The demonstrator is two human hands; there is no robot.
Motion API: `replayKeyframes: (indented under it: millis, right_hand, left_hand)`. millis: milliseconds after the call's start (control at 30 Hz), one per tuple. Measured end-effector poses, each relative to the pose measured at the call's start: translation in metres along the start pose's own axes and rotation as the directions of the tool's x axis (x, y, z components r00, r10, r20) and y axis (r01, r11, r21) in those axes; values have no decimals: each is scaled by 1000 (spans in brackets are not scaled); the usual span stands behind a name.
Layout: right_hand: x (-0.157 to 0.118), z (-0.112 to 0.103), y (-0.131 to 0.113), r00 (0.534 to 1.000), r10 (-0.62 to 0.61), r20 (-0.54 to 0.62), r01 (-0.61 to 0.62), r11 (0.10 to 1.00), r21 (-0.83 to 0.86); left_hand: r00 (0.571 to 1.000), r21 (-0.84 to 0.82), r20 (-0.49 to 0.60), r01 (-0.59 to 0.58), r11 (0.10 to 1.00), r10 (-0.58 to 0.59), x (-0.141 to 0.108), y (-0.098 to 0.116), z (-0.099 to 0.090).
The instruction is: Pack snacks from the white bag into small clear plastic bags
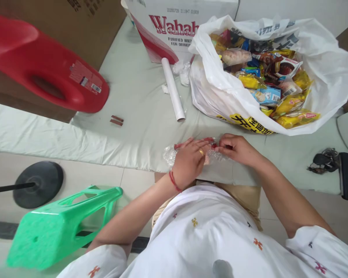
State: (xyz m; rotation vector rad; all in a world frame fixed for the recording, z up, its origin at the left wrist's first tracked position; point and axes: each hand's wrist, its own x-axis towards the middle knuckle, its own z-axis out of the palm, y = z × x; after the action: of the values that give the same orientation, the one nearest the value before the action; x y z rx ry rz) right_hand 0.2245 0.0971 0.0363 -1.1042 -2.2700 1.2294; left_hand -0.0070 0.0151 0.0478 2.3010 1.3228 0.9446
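Observation:
At the near edge of the table, a crinkled clear plastic wrapper with red parts [170, 154] lies under my hands. My left hand [190, 156], with a ring and a red string bracelet, rests flat across it with fingers stretched out. Beside it, my right hand [234, 148] has thumb and fingertips pinched at the right end of the wrapper, near a small dark red bit. Whatever lies inside the wrapper is mostly covered by my left hand.
Beyond my hands stand a white bag of packaged snacks [203, 85], a white cardboard tube [173, 90] and a water carton [162, 34]. A red jug [87, 90] and two reddish strips [116, 120] are left. Keys [324, 160] lie right; a green stool [43, 231] is on the floor.

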Motion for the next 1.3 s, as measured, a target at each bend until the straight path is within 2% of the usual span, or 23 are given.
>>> replayKeyframes:
  millis: [100,200,367,500,567,633,700,767,933,1167,1233,1300]
  right_hand:
    - [-9,-10,-6,999,-50,5,50,999,2]
    - [-11,-16,-6,997,-73,7,73,997,-8]
    - [4,-11,11,1000,-31,6,31,993,-111]
    - [9,-10,26,1000,8,11,-6,989,-145]
    - [2,-15,30,999,3,-41,-8,994,-108]
    - [-10,-22,31,989,71,-132,-79,996,-52]
    - [-24,-27,29,959,200,-202,-195,980,42]
    - [-37,-27,24,931,300,-208,-275,951,140]
    - [-47,-15,13,927,370,-62,-347,908,233]
    - [-60,-14,24,871,487,-69,-419,807,416]
    - [-63,-12,28,845,518,-133,-442,817,371]
    - [-63,-12,30,809,518,-278,-449,850,277]
  left_hand:
    - [990,-126,-17,137,983,-140,4,-21,16]
    - [978,-165,-73,184,969,-198,-1,-22,22]
    - [952,26,-126,285,958,-279,-2,-12,29]
    - [976,204,-69,216,955,-206,0,-12,34]
    - [987,294,-62,159,942,-148,0,-13,36]
    - [991,342,-72,134,930,-117,-1,-12,37]
    - [990,349,-90,134,927,-109,-2,-12,38]
    - [990,344,-97,128,930,-101,-2,-11,39]
    - [992,317,-104,104,943,-75,-5,-15,36]
    - [999,266,-41,2,964,9,-21,-24,23]
    - [999,256,-45,12,967,0,-24,-26,24]
    - [999,259,-52,16,966,-3,-25,-26,25]
